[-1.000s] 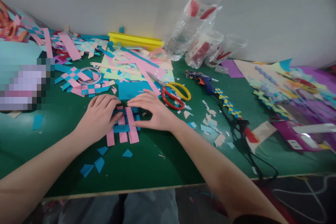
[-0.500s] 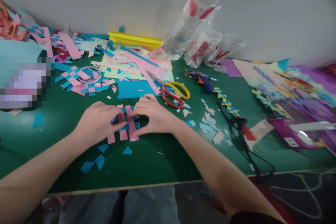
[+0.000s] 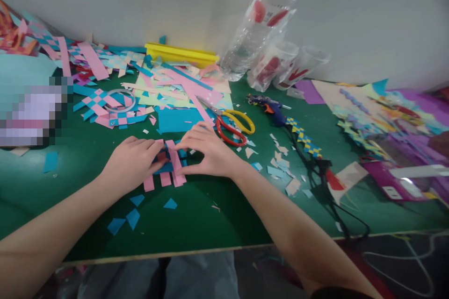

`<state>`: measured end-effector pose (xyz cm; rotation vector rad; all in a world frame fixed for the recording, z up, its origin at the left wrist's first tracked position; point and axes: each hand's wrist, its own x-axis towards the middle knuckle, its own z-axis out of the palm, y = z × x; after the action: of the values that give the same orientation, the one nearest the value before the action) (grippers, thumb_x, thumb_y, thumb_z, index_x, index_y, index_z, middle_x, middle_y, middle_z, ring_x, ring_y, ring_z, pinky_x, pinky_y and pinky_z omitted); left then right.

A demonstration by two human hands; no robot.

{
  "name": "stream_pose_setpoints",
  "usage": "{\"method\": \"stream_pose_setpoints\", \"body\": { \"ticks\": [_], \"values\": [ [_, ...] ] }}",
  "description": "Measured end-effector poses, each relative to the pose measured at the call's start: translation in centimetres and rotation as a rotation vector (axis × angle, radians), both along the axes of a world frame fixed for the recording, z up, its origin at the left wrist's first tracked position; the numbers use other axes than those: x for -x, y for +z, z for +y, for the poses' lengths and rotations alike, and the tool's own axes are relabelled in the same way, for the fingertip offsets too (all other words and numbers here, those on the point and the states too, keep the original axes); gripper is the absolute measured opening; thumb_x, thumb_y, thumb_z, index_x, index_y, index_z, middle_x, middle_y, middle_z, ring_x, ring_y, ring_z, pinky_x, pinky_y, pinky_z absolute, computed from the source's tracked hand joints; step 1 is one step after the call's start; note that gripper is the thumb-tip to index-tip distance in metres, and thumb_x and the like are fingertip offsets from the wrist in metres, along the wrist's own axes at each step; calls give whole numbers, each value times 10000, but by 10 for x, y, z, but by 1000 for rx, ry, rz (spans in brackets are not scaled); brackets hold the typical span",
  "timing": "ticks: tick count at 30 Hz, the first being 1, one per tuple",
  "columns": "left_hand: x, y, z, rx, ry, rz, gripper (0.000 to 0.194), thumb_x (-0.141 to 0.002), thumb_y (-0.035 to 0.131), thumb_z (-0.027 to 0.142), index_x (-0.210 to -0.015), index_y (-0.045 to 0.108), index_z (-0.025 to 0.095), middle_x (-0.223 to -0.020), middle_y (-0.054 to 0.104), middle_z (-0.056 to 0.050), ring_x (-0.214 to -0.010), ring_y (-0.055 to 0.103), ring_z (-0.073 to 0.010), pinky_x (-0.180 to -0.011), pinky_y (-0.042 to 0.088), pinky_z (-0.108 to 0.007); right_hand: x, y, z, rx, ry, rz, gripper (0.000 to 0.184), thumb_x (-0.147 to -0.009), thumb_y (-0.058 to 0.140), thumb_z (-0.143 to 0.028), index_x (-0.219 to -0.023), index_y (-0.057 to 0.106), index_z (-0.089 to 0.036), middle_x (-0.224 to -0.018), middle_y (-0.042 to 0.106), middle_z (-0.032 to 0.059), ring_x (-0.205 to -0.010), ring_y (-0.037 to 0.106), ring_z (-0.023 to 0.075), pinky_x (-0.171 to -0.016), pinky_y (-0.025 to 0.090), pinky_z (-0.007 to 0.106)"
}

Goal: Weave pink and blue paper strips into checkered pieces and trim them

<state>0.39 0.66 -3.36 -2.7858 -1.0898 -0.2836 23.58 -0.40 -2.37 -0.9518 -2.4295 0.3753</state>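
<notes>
- Head view, work position: the pink-and-blue paper weave (image 3: pixel 174 161) lies on the green table (image 3: pixel 224 217), between the two hands and near the front edge, within easy reach of both.
- Head view, left hand (image 3: pixel 131 161): fingers curled over the weave's left side, thumb near the index finger. Whether they pinch a strip cannot be told; the tips are partly hidden. The placing suggests steadying.
- Head view, right hand (image 3: pixel 208 152): thumb and fingers stand apart in a C, tips at the rightmost pink strip. This grip appears meant to keep that strip aligned.
- Head view, tools: scissors (image 3: pixel 218 112) lie beyond the right hand, blades partly open, handles turned rightward, probably for quick pickup. A glue gun (image 3: pixel 277 114) lies farther right, seemingly parked clear of the paper.
- Head view, offcuts: blue paper scraps (image 3: pixel 133 219) lie loose just in front of the weave, apart from it.
</notes>
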Motion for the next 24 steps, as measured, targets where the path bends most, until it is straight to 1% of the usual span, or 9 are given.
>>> {"method": "stream_pose_setpoints", "body": {
  "ticks": [3, 5, 8, 10, 14, 18, 21, 24],
  "values": [
    [0, 1, 3, -4, 15, -10, 330, -972, 415, 351, -1063, 662, 153, -847, 723, -108, -787, 688, -286, -685, 461, -394, -1, -1, 1, 4, 10, -1, 467, -746, 732, -545, -1066, 659, -214, -970, 674, 42, -942, 569, 205, -980, 305, 410],
    [1, 2, 5, 0, 30, -19, 327, -969, 419, 335, -1067, 667, 148, -873, 719, -122, -824, 684, -298, -700, 461, -402, -1, -4, 1, 5, 20, -25, 510, -743, 731, -551, -1107, 650, -203, -1029, 664, 56, -995, 563, 214, -1008, 296, 423],
    [3, 2, 6, -2, 34, -11, 328, -972, 418, 330, -1102, 654, 142, -951, 714, -132, -904, 671, -300, -738, 460, -403, 1, -7, 2, 1, 23, -64, 586, -757, 710, -567, -1201, 610, -197, -1147, 634, 82, -1092, 533, 234, -1044, 281, 443],
    [4, 1, 6, 6, 30, -11, 342, -981, 412, 358, -1123, 640, 147, -972, 712, -122, -919, 662, -290, -751, 456, -398, 2, -9, 2, 15, 26, -86, 591, -768, 694, -575, -1222, 599, -208, -1181, 622, 83, -1123, 518, 241, -1054, 280, 450],
    [6, 1, 6, 42, 28, -28, 349, -966, 461, 427, -1112, 636, 164, -955, 706, -96, -915, 650, -274, -784, 443, -390, 3, -9, 1, 50, 17, -108, 531, -759, 706, -563, -1161, 641, -222, -1164, 622, 71, -1131, 498, 245, -1043, 308, 446],
    [7, 4, 7, 62, 37, -75, 330, -960, 486, 434, -1114, 631, 180, -973, 696, -79, -940, 628, -263, -789, 428, -372, 5, -10, 1, 71, -3, -114, 485, -771, 709, -535, -1127, 661, -210, -1128, 618, 77, -1116, 493, 246, -1024, 330, 448],
    [10, 7, 9, 29, 37, -144, 296, -969, 482, 404, -1080, 645, 183, -992, 688, -75, -939, 608, -257, -772, 414, -367, 5, -11, 2, 60, -2, -111, 478, -775, 701, -535, -1110, 672, -196, -1107, 615, 83, -1091, 499, 245, -1004, 345, 435],
    [12, 8, 10, -15, 21, -188, 273, -964, 500, 385, -1029, 664, 177, -968, 686, -76, -917, 609, -260, -772, 399, -381, 5, -12, 3, 54, 2, -100, 469, -775, 701, -535, -1093, 680, -190, -1095, 616, 84, -1077, 502, 242, -994, 353, 430]
  ]
}}
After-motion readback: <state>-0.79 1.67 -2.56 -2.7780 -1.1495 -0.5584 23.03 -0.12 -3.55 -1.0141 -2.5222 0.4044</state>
